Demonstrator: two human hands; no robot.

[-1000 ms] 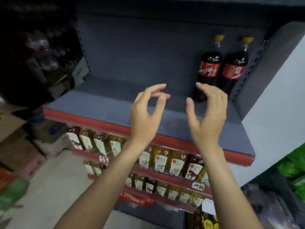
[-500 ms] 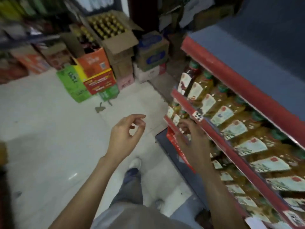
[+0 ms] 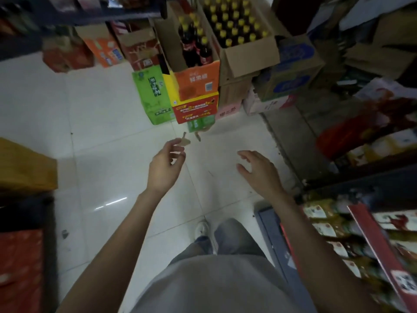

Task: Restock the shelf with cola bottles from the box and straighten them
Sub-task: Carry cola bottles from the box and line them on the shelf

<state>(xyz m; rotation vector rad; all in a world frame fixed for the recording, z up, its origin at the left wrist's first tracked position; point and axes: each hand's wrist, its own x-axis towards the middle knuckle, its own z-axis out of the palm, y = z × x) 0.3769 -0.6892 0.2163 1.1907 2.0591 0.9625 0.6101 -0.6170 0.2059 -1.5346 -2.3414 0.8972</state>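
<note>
**Both grips empty above the floor, cola box ahead**

Neither grip holds anything. The left hand [image 3: 165, 168] reaches forward on an outstretched bare arm, its back toward the camera, fingers loosely curled with thumb and forefinger close together near the tips but pinching nothing. The right hand [image 3: 259, 171] is level with it and well apart to its right, palm down, fingers spread and slightly bent, thumb pointing toward the left hand.

Well ahead of both grips, up the aisle, stands the open cardboard box [image 3: 248, 55] packed with yellow-capped cola bottles [image 3: 234, 21] standing upright in rows. Just left of it, a second open box [image 3: 196, 77] with an orange front holds a few more dark bottles with red labels [image 3: 196, 48], also upright. Both boxes sit on stacked cartons: red and green ones [image 3: 194, 108] below the orange box, a green carton [image 3: 152, 96] to their left, and blue-printed cartons [image 3: 291, 73] to the right.

Below the grips lies white tiled floor [image 3: 108, 136], with a small brown scrap [image 3: 184, 141] just beyond the left fingertips. To the right of the right grip runs the shelf [image 3: 379, 245] with its red front rail and rows of yellowish labelled bottles, blurred. Nearest the camera are grey trousers and a white shoe [image 3: 202, 229].
</note>
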